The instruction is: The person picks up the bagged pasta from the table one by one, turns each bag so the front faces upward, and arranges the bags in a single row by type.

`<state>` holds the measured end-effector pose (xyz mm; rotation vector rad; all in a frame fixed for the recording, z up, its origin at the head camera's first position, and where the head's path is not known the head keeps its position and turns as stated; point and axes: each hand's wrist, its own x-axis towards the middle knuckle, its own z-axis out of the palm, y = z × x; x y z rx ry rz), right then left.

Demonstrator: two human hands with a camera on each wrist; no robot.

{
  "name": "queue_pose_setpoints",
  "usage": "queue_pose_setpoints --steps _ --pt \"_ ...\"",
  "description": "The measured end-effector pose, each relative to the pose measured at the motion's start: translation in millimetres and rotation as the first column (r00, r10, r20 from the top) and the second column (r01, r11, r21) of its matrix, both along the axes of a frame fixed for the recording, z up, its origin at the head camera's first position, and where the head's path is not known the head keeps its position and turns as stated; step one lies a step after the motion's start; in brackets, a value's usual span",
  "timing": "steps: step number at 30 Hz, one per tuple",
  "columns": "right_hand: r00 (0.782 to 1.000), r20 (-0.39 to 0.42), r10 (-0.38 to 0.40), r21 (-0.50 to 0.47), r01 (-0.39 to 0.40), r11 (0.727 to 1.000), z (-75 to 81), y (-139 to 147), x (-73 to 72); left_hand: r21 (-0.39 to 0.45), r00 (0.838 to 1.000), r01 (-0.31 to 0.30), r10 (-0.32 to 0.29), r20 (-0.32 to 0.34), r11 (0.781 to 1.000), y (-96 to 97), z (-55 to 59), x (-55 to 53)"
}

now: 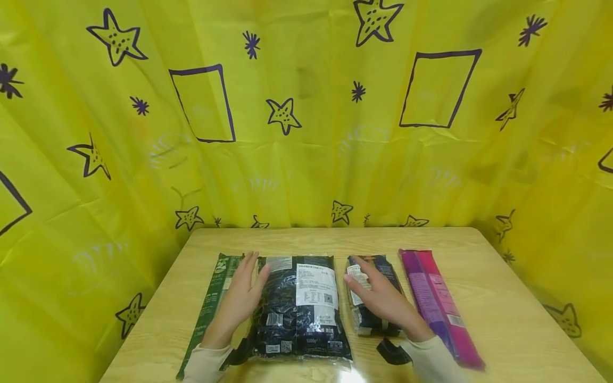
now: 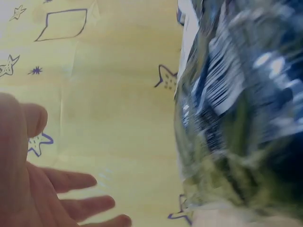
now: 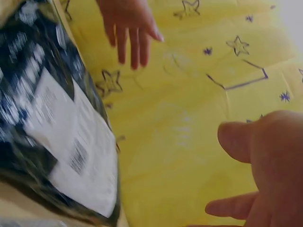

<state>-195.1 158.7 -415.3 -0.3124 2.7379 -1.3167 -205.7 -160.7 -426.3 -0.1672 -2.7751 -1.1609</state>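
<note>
In the head view a large black plastic bag [image 1: 303,315] with white labels lies flat on the table. My left hand [image 1: 239,298] hovers at its left edge, fingers extended, between it and a long narrow green packet [image 1: 207,314]. Above a smaller dark packet [image 1: 366,319] with a white label, my right hand [image 1: 383,299] is held with fingers straight and thumb apart. Neither hand grips anything; whether either touches a package is unclear. The left wrist view shows the left hand's spread fingers [image 2: 87,207] beside the blurred bag. The right wrist view shows both hands apart.
A long pink and purple packet [image 1: 442,308] lies slanted at the right. The packages rest on a light wood table [image 1: 512,298]. Behind and on both sides hangs a yellow curtain [image 1: 306,175] with drawn stars and frames.
</note>
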Motion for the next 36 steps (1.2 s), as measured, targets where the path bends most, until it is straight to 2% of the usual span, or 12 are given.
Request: queue_pose_setpoints --steps 3,7,16,20,24,28,31,36 --pt "1.0 0.031 0.004 -0.069 -0.002 0.998 -2.3 -4.2 8.4 0.054 0.999 -0.013 0.011 0.046 0.998 -2.5 -3.9 5.8" --pt "0.998 0.055 0.036 -0.158 -0.027 0.987 -7.3 -8.4 14.2 0.091 0.998 -0.02 0.014 0.063 0.996 -5.6 -8.8 11.6" --pt "0.997 0.072 0.006 -0.173 0.007 0.985 -20.5 -17.1 18.3 0.114 0.994 -0.035 0.023 0.109 0.993 -12.1 -19.3 20.1" --pt "0.99 0.133 0.041 -0.226 -0.01 0.974 -24.3 -21.7 19.9 0.131 0.989 -0.049 0.029 0.146 0.99 -13.0 -25.3 22.7" --pt "0.97 0.224 0.099 -0.314 -0.024 0.949 -27.0 -26.3 22.5 0.164 0.98 -0.056 0.022 0.199 0.985 -12.2 -31.0 24.9" --pt "0.954 0.28 0.11 -0.388 0.007 0.922 -28.7 -31.2 23.5 0.205 0.966 -0.071 0.017 0.257 0.976 -10.6 -37.7 25.3" --pt "0.938 0.319 0.136 -0.456 0.026 0.89 -31.0 -34.5 23.0 0.239 0.956 -0.084 0.011 0.294 0.967 -10.2 -42.5 25.7" --pt "0.893 0.396 0.213 -0.551 0.046 0.833 -38.9 -37.2 22.2 0.264 0.949 -0.099 0.011 0.316 0.959 -9.4 -47.4 26.6"
